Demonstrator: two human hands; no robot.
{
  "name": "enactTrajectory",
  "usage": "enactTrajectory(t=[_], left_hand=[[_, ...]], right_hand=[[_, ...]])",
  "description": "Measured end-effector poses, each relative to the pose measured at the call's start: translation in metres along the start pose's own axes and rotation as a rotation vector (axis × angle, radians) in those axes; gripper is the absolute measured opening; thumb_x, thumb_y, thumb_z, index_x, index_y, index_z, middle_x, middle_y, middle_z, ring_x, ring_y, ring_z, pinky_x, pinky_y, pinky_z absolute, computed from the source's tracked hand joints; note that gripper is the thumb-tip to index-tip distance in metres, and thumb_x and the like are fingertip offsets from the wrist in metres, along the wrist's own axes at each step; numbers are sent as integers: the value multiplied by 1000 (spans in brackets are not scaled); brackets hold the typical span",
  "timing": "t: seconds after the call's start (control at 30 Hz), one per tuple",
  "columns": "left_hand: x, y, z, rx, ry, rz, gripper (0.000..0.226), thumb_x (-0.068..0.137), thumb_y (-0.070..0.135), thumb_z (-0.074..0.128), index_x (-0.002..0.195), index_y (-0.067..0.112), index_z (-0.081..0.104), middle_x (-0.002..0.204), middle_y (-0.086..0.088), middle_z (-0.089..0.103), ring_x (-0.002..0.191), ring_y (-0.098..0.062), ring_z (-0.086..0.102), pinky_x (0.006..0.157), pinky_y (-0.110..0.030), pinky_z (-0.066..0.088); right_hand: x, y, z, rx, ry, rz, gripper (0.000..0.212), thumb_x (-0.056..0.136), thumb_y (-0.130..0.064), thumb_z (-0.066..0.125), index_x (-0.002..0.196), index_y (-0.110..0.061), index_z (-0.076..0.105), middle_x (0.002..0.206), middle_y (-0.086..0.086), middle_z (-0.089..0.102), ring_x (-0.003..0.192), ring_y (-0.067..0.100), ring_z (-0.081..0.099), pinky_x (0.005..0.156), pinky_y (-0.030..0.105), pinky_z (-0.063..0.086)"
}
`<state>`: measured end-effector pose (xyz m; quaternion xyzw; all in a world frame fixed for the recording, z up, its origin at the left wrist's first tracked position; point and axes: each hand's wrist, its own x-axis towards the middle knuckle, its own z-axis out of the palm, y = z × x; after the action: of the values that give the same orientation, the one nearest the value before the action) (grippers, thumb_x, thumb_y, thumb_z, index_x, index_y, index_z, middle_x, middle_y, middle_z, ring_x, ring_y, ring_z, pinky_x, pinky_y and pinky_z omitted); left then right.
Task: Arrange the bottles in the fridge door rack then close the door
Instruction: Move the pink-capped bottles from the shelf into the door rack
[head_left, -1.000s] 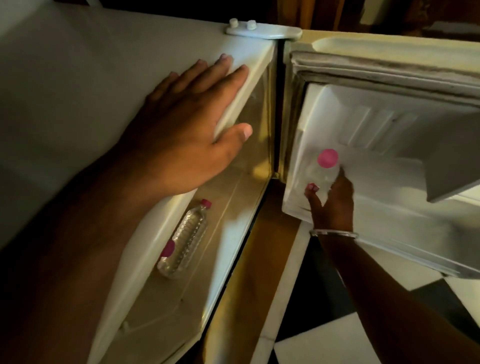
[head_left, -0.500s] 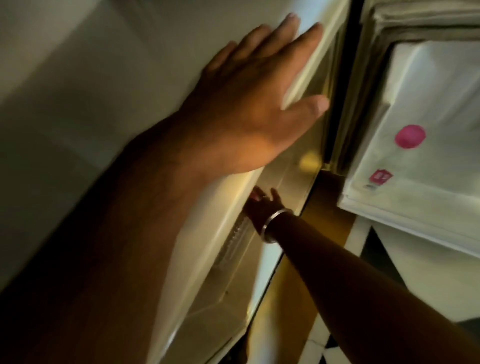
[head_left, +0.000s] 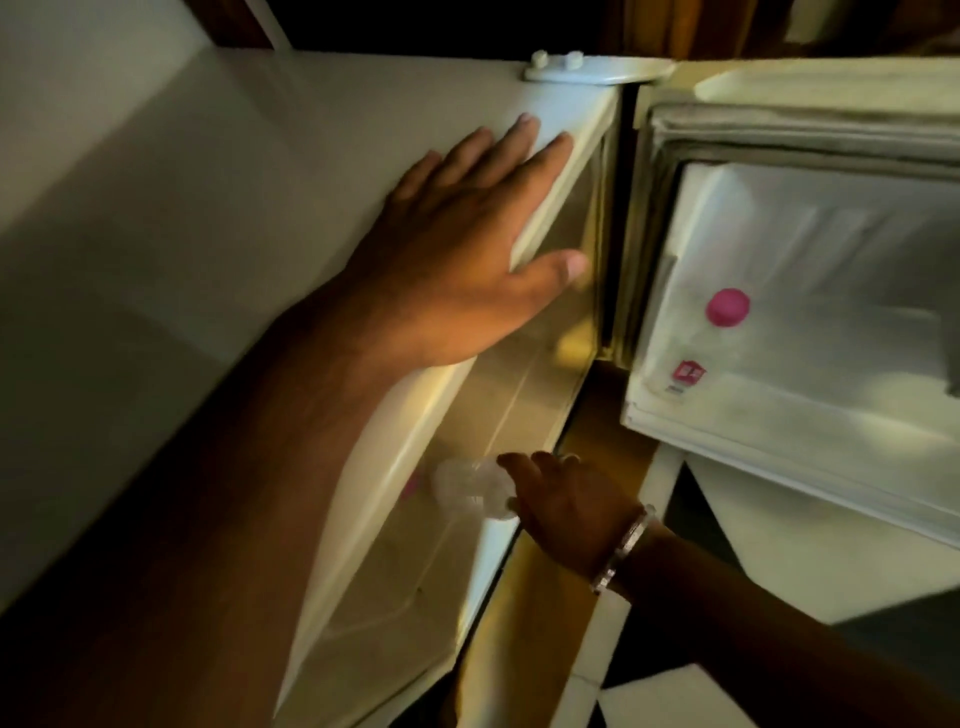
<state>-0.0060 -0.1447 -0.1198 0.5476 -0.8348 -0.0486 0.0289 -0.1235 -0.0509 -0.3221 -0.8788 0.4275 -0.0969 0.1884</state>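
Note:
A clear plastic bottle (head_left: 467, 486) lies blurred low inside the fridge compartment, and my right hand (head_left: 566, 509), with a metal bangle on the wrist, is closed around its near end. A pink patch (head_left: 410, 486) shows just left of it, partly hidden by the fridge's front edge. Another bottle with a pink cap (head_left: 727, 307) stands in the white door rack (head_left: 779, 421) of the open door at the right. My left hand (head_left: 457, 260) lies flat on the fridge top, fingers spread, thumb hanging over the front edge.
The white fridge top (head_left: 208, 208) fills the left of the view, with the door hinge (head_left: 587, 67) at its far corner. The door's grey gasket (head_left: 779, 135) runs along the top right. Black-and-white floor tiles (head_left: 675, 691) show below.
My right hand has left the pink-capped bottle in the door rack, reached into the fridge compartment and closed on the clear bottle there. My left hand stays on the fridge top.

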Motion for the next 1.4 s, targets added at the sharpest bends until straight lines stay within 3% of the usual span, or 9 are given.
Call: enactTrajectory(t=[0.1,0.33,0.5,0.7,0.87,1.0,1.1,1.3,1.4], left_hand=[[0,2,1,11,3,2,78,86,61,33,155,34,9,167,7,2,152,-14,0,122,-40,3],[1,1,3,46,39,16,81,83,64,32,155,32,11,167,3,7,152,-19,6,121,-43,7],[1,-6,3,42,25,21,83,81,71,26,154,37,8,167,7,5,152,-17,4,121,-44,7],[1,-5,4,36,27,20,83,81,70,26,154,36,8,167,7,5,152,-17,3,121,-44,7],[2,-5,5,32,27,15,82,81,69,29,154,37,8,167,8,4,152,-16,3,121,-43,5],[2,-4,4,33,22,5,83,82,68,30,155,36,8,167,8,2,152,-16,2,121,-42,4],[1,-5,5,33,28,7,83,82,67,31,155,36,9,167,8,3,152,-16,2,121,-43,5],[2,-4,4,35,22,9,83,81,66,32,155,35,9,167,8,4,152,-16,3,121,-42,4],[2,-4,4,31,18,7,83,81,66,32,155,35,9,167,8,3,152,-16,1,121,-43,4]], right_hand=[[-15,3,-79,11,61,119,34,90,-39,38,109,-14,51,87,12,67,74,38,63,57,38,45],[-73,61,-193,-97,189,447,31,84,-41,53,96,-12,53,76,6,60,70,32,59,59,34,41],[-73,80,-161,-17,452,602,30,84,-31,68,96,-10,50,74,2,53,63,24,47,58,31,33],[-54,117,-110,143,574,761,25,88,-25,64,103,-9,51,83,6,60,82,34,62,66,29,36],[-66,146,-67,73,552,744,59,87,-34,64,134,-7,41,109,23,57,97,36,56,81,37,43],[-78,165,-50,306,522,667,80,78,-13,74,144,-7,29,139,21,45,124,36,47,104,46,41],[-74,165,-38,441,623,675,83,75,-14,78,144,-9,31,141,14,46,122,26,52,99,46,48],[-57,158,-23,408,743,1003,80,52,-67,77,109,-19,49,100,6,57,83,23,57,70,35,50],[-58,163,-16,505,707,952,82,57,-52,84,116,-15,42,111,10,56,96,23,57,77,36,50]])
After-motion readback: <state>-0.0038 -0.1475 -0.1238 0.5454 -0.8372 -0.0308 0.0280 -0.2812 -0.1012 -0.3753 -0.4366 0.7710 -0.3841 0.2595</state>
